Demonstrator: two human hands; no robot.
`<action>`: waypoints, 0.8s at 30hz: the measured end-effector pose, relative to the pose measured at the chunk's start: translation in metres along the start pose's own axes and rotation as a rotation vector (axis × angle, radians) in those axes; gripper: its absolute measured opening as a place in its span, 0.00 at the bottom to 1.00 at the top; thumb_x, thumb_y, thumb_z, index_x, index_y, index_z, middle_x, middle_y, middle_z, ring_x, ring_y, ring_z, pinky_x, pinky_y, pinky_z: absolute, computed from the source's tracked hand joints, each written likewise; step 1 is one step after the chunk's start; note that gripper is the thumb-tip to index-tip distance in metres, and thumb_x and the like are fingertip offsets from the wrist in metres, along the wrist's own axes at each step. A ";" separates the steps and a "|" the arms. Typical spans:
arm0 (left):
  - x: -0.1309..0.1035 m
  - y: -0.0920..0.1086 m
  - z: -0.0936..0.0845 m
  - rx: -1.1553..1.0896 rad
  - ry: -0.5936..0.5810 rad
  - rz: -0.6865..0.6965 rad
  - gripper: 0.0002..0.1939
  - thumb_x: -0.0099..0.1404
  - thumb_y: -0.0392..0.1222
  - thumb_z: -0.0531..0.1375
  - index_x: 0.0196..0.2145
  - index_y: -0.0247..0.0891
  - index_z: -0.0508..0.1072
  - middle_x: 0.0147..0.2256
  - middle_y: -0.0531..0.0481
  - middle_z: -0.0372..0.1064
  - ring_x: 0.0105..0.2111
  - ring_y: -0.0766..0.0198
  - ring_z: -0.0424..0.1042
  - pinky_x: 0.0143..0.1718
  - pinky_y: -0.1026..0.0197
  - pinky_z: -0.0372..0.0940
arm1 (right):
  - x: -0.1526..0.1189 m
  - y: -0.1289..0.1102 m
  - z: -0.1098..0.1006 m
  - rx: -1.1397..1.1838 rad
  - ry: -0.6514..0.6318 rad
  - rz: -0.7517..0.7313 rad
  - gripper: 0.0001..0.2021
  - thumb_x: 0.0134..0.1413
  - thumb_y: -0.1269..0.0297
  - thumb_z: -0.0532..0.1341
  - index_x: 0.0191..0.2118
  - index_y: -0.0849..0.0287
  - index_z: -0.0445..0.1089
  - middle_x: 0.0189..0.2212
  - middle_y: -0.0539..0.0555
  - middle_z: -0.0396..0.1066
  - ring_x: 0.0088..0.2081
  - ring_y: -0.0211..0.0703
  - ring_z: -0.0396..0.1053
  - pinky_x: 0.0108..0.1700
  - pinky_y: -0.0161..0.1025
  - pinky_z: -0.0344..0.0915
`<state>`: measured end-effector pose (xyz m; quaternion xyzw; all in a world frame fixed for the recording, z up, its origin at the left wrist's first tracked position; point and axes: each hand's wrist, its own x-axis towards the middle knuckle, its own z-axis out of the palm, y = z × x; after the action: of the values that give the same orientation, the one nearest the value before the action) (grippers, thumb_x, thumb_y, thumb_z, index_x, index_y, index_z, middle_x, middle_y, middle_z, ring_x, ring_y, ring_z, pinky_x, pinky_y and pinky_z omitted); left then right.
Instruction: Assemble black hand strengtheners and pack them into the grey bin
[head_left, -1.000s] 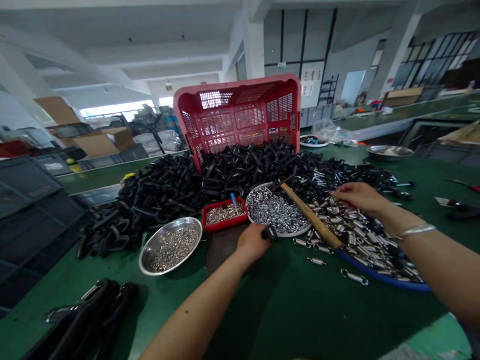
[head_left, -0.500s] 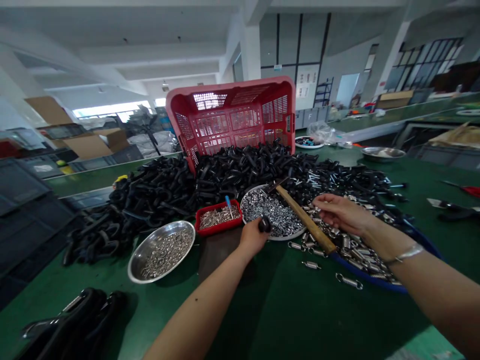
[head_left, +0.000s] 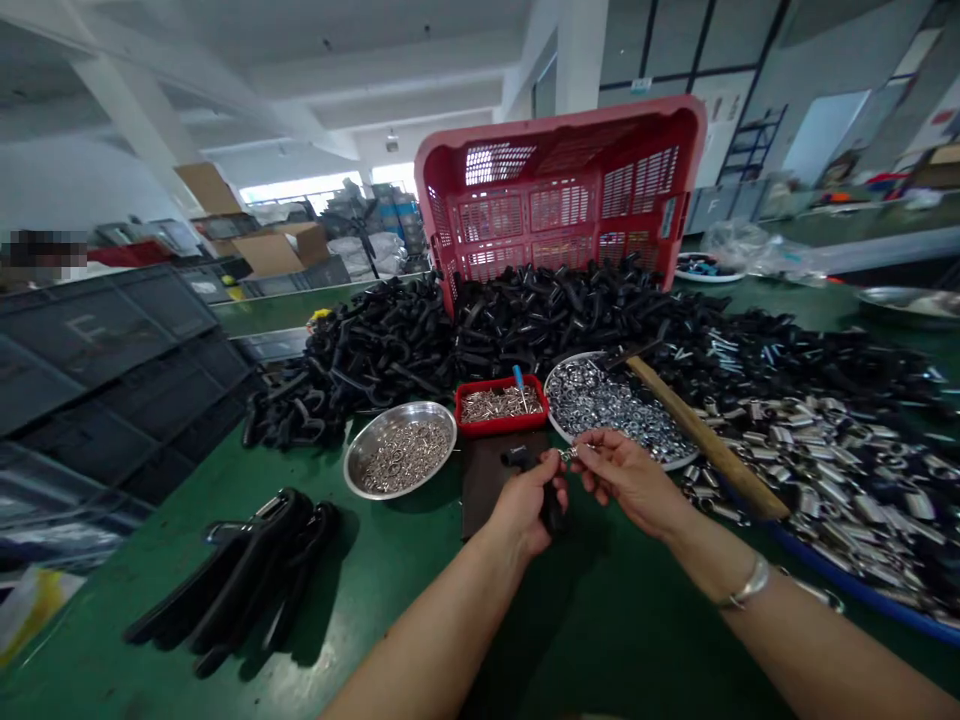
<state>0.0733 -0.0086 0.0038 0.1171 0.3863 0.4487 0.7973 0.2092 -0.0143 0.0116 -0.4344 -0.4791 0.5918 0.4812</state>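
My left hand (head_left: pixel 525 505) is closed around a black handle-like part (head_left: pixel 553 512), in front of the dark pad (head_left: pixel 484 490). Close beside it, my right hand (head_left: pixel 626 478) pinches a small metal spring (head_left: pixel 568 453) between thumb and fingers, held at the top of the black part. Whether the spring is hooked into that part, I cannot tell. Behind my hands are a white dish (head_left: pixel 551 410) of small metal pieces and a red tray (head_left: pixel 487 430) of pins with a blue-handled screwdriver (head_left: pixel 518 377). A wooden-handled hammer (head_left: pixel 705 435) rests across the dish.
A steel bowl (head_left: pixel 360 480) of small rings stands left. Several black handles (head_left: pixel 255 570) lie at front left. Loose springs (head_left: pixel 825 470) fill a blue-rimmed tray (head_left: pixel 862 580) on the right. Black parts (head_left: pixel 525 320) spill from a tipped red basket (head_left: pixel 559 125).
My right hand has moved left from the springs to my left hand, now with a spring in its fingers. The black part has turned in my left hand. The view has swung left.
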 end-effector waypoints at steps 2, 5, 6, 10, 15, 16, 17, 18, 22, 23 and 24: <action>-0.001 0.002 -0.004 -0.030 -0.021 -0.030 0.06 0.59 0.36 0.57 0.27 0.31 0.65 0.22 0.54 0.59 0.15 0.80 0.57 0.13 0.78 0.55 | 0.001 0.003 0.003 0.016 -0.003 0.025 0.16 0.43 0.55 0.63 0.35 0.59 0.62 0.23 0.48 0.67 0.20 0.29 0.61 0.17 0.26 0.53; -0.002 0.005 -0.006 -0.065 -0.031 -0.058 0.07 0.60 0.37 0.56 0.27 0.30 0.66 0.22 0.54 0.59 0.14 0.80 0.57 0.12 0.78 0.54 | 0.001 0.006 0.006 0.048 0.010 0.040 0.15 0.44 0.56 0.62 0.35 0.59 0.62 0.23 0.48 0.67 0.20 0.29 0.60 0.16 0.25 0.52; -0.003 0.005 -0.007 -0.080 -0.039 -0.065 0.07 0.60 0.37 0.56 0.27 0.30 0.66 0.22 0.54 0.60 0.14 0.80 0.57 0.12 0.78 0.54 | 0.001 0.007 0.006 0.056 0.015 0.041 0.15 0.44 0.56 0.62 0.35 0.59 0.62 0.23 0.48 0.67 0.20 0.29 0.60 0.16 0.25 0.52; -0.004 0.004 -0.006 -0.162 -0.077 -0.117 0.08 0.61 0.38 0.55 0.27 0.29 0.66 0.23 0.53 0.60 0.14 0.81 0.57 0.11 0.79 0.53 | 0.004 0.011 0.008 0.026 0.041 0.038 0.15 0.44 0.55 0.62 0.35 0.59 0.61 0.23 0.48 0.66 0.19 0.28 0.60 0.14 0.25 0.50; 0.000 -0.005 -0.006 -0.301 -0.034 -0.052 0.05 0.61 0.35 0.55 0.28 0.30 0.64 0.22 0.55 0.59 0.13 0.82 0.55 0.11 0.79 0.52 | 0.009 0.015 0.007 0.005 0.073 0.027 0.16 0.43 0.56 0.63 0.36 0.59 0.62 0.26 0.49 0.68 0.27 0.34 0.67 0.24 0.30 0.63; 0.001 -0.007 -0.006 -0.322 -0.029 -0.030 0.05 0.61 0.35 0.54 0.28 0.31 0.64 0.22 0.55 0.59 0.14 0.82 0.54 0.11 0.79 0.52 | 0.011 0.014 0.005 -0.001 0.063 0.042 0.16 0.43 0.56 0.63 0.36 0.59 0.62 0.26 0.50 0.68 0.29 0.35 0.68 0.27 0.31 0.64; 0.002 -0.009 -0.006 -0.339 -0.030 -0.015 0.04 0.61 0.34 0.54 0.29 0.31 0.64 0.23 0.54 0.59 0.14 0.82 0.55 0.11 0.79 0.52 | 0.012 0.014 0.003 -0.009 0.043 0.072 0.16 0.43 0.56 0.63 0.35 0.59 0.63 0.26 0.50 0.68 0.30 0.35 0.68 0.29 0.32 0.65; 0.002 -0.011 -0.007 -0.352 -0.037 -0.008 0.04 0.61 0.34 0.55 0.29 0.31 0.64 0.23 0.54 0.60 0.14 0.81 0.55 0.11 0.79 0.52 | 0.013 0.012 0.001 -0.012 0.008 0.119 0.15 0.43 0.56 0.63 0.35 0.59 0.63 0.26 0.49 0.68 0.29 0.35 0.68 0.30 0.33 0.65; 0.004 -0.016 -0.009 -0.369 -0.067 -0.015 0.03 0.60 0.34 0.56 0.30 0.31 0.64 0.25 0.53 0.61 0.15 0.81 0.56 0.12 0.78 0.53 | 0.013 0.005 -0.007 -0.028 -0.095 0.268 0.14 0.44 0.55 0.62 0.33 0.59 0.64 0.23 0.47 0.68 0.23 0.31 0.66 0.28 0.32 0.64; 0.004 -0.017 -0.010 -0.363 -0.051 -0.011 0.03 0.60 0.34 0.56 0.30 0.31 0.64 0.25 0.53 0.61 0.15 0.81 0.56 0.12 0.78 0.53 | 0.012 0.003 -0.007 -0.069 -0.073 0.245 0.14 0.43 0.55 0.63 0.33 0.59 0.64 0.24 0.48 0.69 0.25 0.33 0.67 0.29 0.33 0.64; 0.004 -0.017 -0.009 -0.358 -0.033 -0.006 0.03 0.60 0.34 0.56 0.30 0.31 0.64 0.25 0.53 0.61 0.15 0.81 0.55 0.12 0.78 0.53 | 0.012 0.001 -0.007 -0.132 -0.039 0.201 0.14 0.42 0.55 0.63 0.33 0.59 0.65 0.25 0.49 0.70 0.28 0.35 0.68 0.30 0.33 0.65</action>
<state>0.0779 -0.0166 -0.0132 -0.0209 0.2876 0.5059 0.8130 0.2137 -0.0017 0.0093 -0.4992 -0.4803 0.6127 0.3805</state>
